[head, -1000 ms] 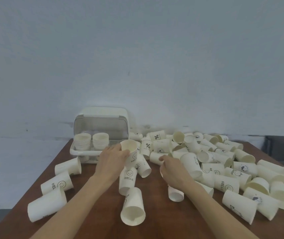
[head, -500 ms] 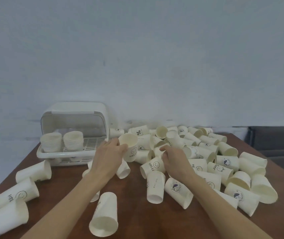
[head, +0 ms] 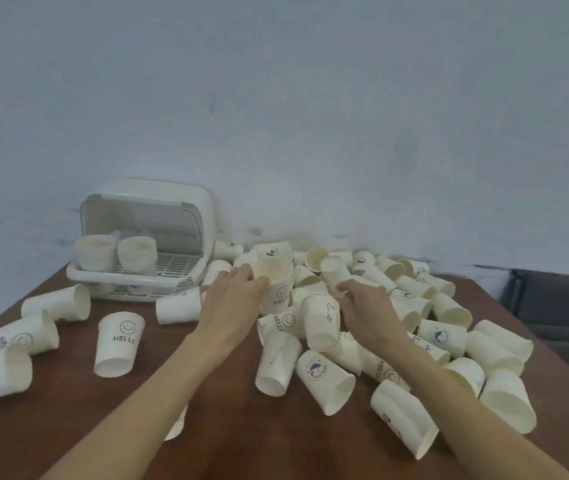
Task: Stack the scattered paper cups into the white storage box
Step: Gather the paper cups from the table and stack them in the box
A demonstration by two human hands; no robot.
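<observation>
The white storage box (head: 121, 279) stands at the table's back left with its lid up. Two stacks of paper cups (head: 96, 251) (head: 137, 252) stand inside it on the left. My left hand (head: 231, 301) grips an upright "HELLO" cup (head: 278, 287) just right of the box, above the table. My right hand (head: 369, 308) lies on the pile of scattered cups (head: 411, 306); its fingertips reach a tilted cup (head: 333, 271), and the hand's back hides any grip.
Loose cups lie on their sides across the brown table (head: 207, 441): several at the left (head: 16, 337), one upside down (head: 118, 342), many at the right up to the table's edge (head: 508, 403). A grey wall rises behind. A dark seat (head: 560, 306) stands at the right.
My right hand has reached farther back into the pile. My left hand still holds the same cup, now slightly higher. The view has shifted, so the box sits more to the left.
</observation>
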